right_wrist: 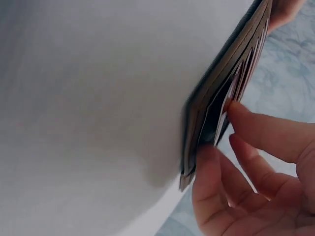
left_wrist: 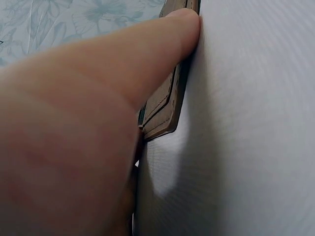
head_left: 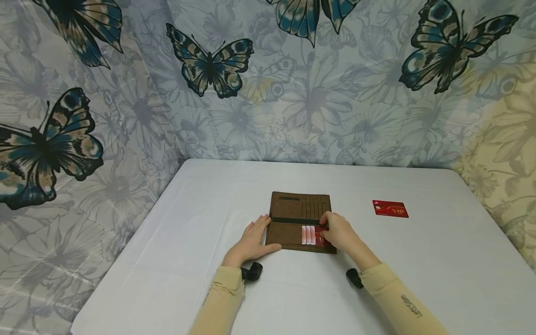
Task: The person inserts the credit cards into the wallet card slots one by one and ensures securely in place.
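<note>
Right fingers [right_wrist: 256,130] pinching red card [head_left: 319,239] in brown wallet [head_left: 284,235], left fingers [head_left: 260,224] spread, VIP card [head_left: 390,209] apart on table [head_left: 439,270]

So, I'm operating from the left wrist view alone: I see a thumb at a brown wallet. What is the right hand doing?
Observer: The right hand is at the right end of the wallet, pinching a red card in the near half.
Operator: Is any card outside the wallet?
Observer: Yes, a red VIP card lies on the white table, apart from the wallet, to its right.
Operator: And the far half?
Observer: It has card slots, with no red showing in them.
</note>
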A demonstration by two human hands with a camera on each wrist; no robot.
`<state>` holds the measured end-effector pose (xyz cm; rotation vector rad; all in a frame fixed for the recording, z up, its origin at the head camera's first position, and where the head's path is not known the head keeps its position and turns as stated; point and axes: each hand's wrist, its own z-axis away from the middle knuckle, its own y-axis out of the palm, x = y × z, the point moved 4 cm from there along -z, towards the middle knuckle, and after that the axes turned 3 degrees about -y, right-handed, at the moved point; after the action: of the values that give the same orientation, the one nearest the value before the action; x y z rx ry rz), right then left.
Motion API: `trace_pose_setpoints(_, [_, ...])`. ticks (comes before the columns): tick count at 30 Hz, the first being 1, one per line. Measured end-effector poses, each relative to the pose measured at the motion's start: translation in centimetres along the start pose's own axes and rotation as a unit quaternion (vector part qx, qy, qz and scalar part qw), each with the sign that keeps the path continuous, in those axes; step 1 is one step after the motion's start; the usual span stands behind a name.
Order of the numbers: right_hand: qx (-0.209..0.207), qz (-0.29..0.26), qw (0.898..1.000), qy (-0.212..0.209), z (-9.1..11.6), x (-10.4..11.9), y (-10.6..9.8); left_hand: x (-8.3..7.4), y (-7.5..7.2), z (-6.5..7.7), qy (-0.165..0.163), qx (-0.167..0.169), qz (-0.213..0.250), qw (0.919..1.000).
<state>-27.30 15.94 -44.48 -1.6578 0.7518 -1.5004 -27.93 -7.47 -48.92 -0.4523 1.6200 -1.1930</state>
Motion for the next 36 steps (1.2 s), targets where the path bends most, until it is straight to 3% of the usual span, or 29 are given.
trace_pose_setpoints(14, [0.070,-0.105,0.992,-0.031,1.5,-1.7,-0.9,0.1,0.3,-0.1,-0.005,0.000,-0.005,1.0000])
trace_pose_setpoints(23, [0.077,-0.060,0.995,-0.030,3.2,-2.0,-1.3,0.1,0.2,-0.2,-0.005,-0.002,-0.003,1.0000])
trace_pose_setpoints(28, [0.078,-0.023,0.995,-0.061,3.7,-1.9,-1.1,0.2,0.3,-0.3,-0.001,-0.006,-0.007,1.0000])
trace_pose_setpoints(36, [0.077,-0.046,0.994,-0.060,4.1,-1.8,-0.9,0.1,0.2,-0.1,-0.005,-0.004,-0.001,1.0000])
